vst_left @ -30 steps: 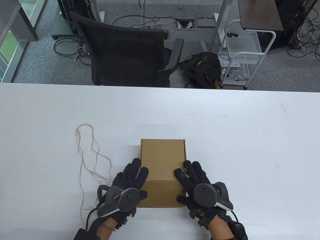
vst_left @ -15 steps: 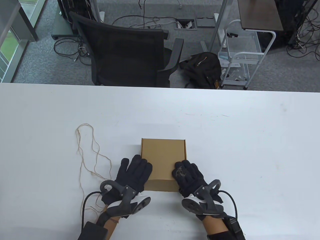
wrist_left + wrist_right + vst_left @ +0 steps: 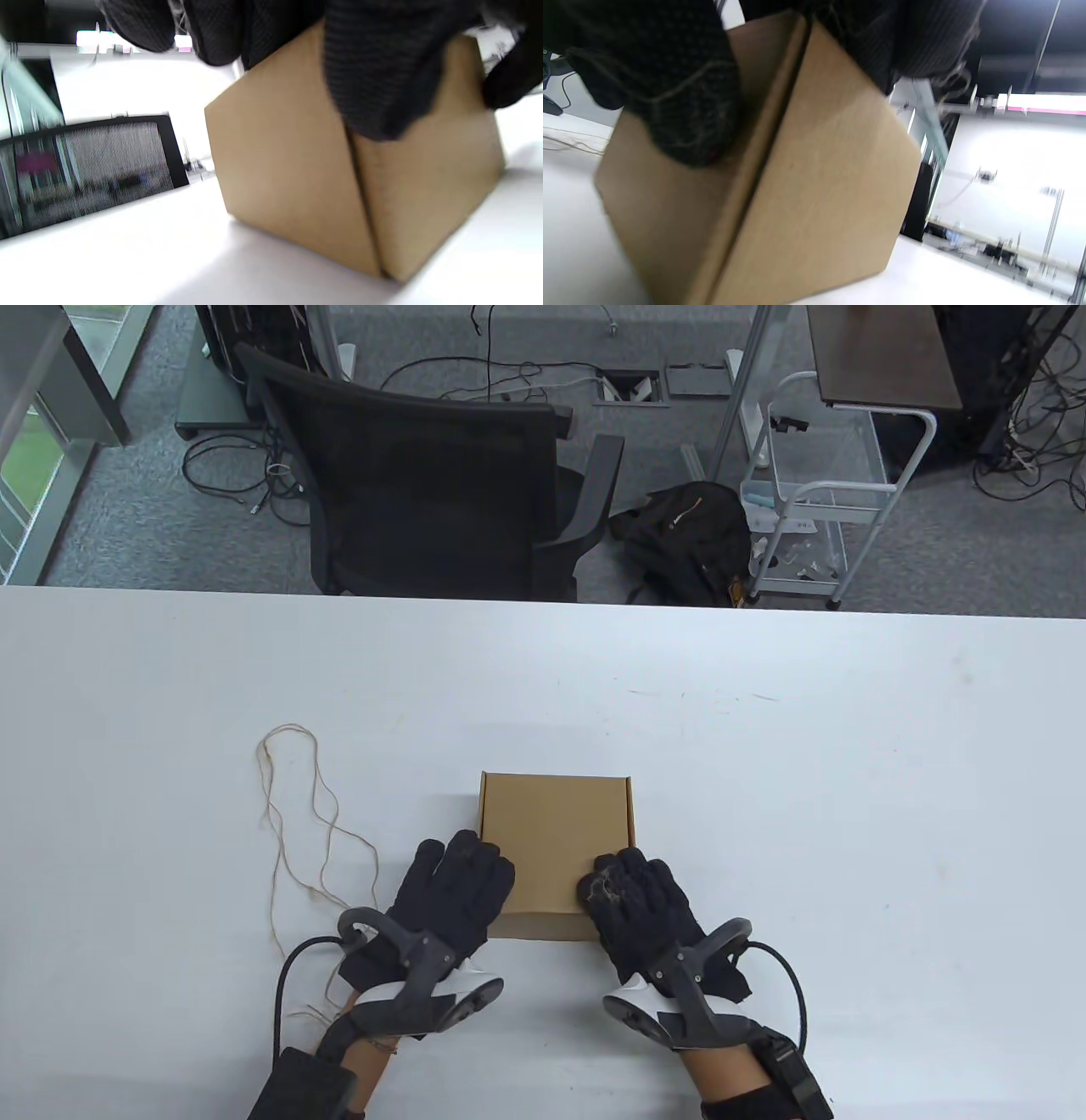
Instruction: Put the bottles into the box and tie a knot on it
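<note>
Since the box [image 3: 556,848] is closed cardboard with stiff, flat walls, I judge it will hold its shape under a squeeze, though the smooth faces could slip against fabric gloves; with bottles presumably inside it may be heavier than it looks. It sits on the tabletop [image 3: 848,780], near the front edge. My left hand [image 3: 454,891] and right hand [image 3: 640,903] clamp it from either side, fingers [image 3: 488,861] curled over the near top edge and thumbs on the near face. Low on the side walls seems the safest hold.

From the table view I get the twine [image 3: 297,831] lying loose to the left of the box, apart from it. Only the wrist views show the side walls, the vertical corner seam and the thumbs pressed against the near face.
</note>
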The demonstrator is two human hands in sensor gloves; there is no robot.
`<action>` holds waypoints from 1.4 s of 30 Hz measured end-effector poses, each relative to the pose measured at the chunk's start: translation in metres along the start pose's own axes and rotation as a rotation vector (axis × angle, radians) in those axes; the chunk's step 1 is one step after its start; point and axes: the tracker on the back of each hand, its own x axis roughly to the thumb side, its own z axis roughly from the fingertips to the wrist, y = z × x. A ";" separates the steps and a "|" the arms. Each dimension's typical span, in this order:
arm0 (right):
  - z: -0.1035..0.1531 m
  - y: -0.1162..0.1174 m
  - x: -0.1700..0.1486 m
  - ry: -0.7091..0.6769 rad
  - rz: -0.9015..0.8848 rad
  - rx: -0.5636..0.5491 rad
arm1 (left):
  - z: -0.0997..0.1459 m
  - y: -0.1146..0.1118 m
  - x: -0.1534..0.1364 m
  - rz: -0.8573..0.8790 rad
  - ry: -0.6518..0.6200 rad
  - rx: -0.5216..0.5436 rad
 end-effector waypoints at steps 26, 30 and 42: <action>0.010 0.003 -0.013 0.076 -0.316 0.144 | 0.012 -0.052 -0.049 0.012 0.205 -0.635; 0.010 0.004 -0.012 0.072 -0.304 0.141 | 0.014 -0.046 -0.048 0.106 0.158 -0.576; 0.011 0.003 -0.011 0.064 -0.339 0.118 | 0.030 0.022 -0.053 0.604 0.128 -0.074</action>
